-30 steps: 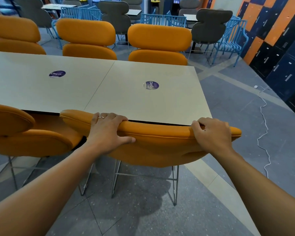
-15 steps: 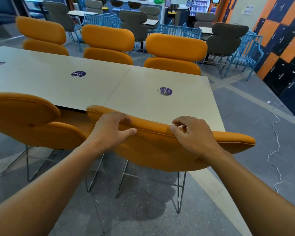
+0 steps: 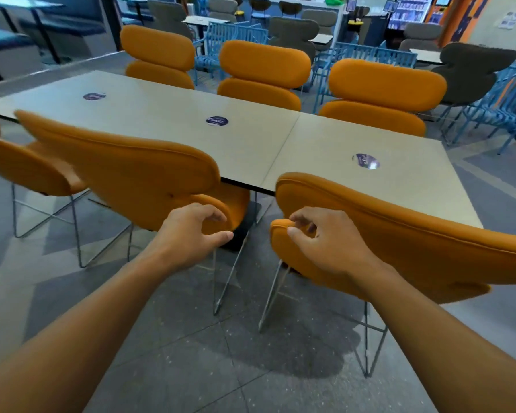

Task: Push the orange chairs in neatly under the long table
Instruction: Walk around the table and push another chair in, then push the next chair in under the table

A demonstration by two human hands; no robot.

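Observation:
The long pale table (image 3: 325,144) runs across the middle, with three orange chairs (image 3: 264,64) along its far side. On the near side, the right orange chair (image 3: 399,234) has its back at the table edge. The middle orange chair (image 3: 131,171) stands to its left and a third chair (image 3: 27,165) sits at the left border. My left hand (image 3: 191,231) hovers at the right end of the middle chair's back, fingers loosely curled, thumb apart. My right hand (image 3: 325,239) is at the left end of the right chair's back, fingers loosely curled, gripping nothing.
A narrow gap with a dark table foot (image 3: 245,231) separates the two near chairs. Thin metal chair legs (image 3: 224,281) stand on the grey floor before me. Behind the table are blue metal chairs (image 3: 379,55), grey chairs (image 3: 471,73) and small tables.
Both hands have let go of the top of the right chair's back and moved left and down into the gap between the chairs. My view has swung left.

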